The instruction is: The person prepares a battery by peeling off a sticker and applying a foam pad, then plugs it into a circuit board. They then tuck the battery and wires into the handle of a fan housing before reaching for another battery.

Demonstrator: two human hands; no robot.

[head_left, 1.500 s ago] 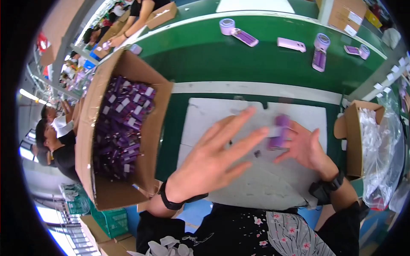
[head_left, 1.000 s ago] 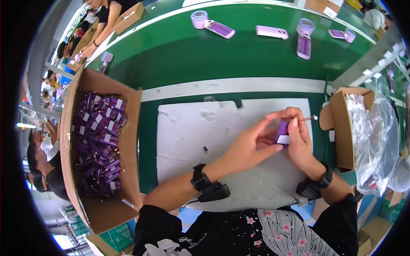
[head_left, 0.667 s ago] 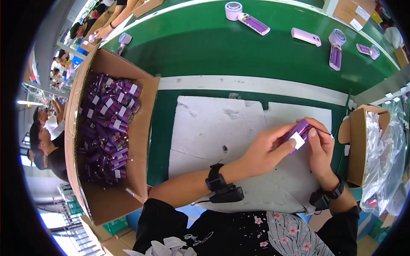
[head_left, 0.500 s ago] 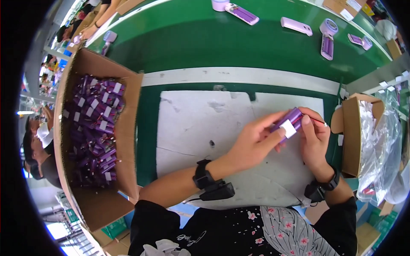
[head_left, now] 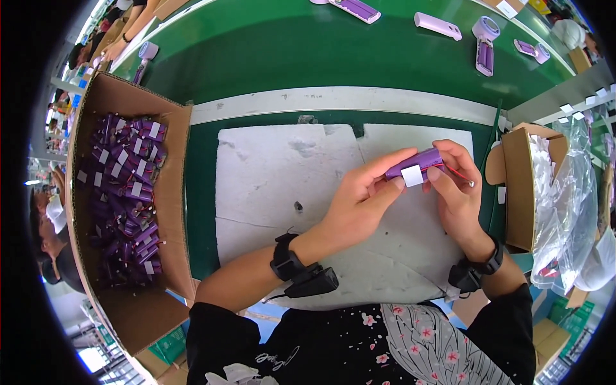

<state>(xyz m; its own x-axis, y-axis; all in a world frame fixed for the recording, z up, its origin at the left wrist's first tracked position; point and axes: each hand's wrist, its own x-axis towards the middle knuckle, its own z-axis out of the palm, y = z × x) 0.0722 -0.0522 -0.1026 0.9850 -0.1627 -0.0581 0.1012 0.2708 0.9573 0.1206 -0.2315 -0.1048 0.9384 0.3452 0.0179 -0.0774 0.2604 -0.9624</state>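
Purple battery cell [head_left: 416, 164] with white label, red wire trailing to 3 o'clock, held above grey foam mat [head_left: 282, 173]. Left hand [head_left: 362, 204] pinches its 9 o'clock end; right hand [head_left: 457, 190] clamps 3 o'clock end. Cardboard box [head_left: 173, 212] of purple cells at 9 o'clock; smaller bag-lined box [head_left: 517, 186] at 3 o'clock.

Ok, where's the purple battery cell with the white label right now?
In the head view, the purple battery cell is right of centre, held between the left hand and right hand above the grey foam mat.
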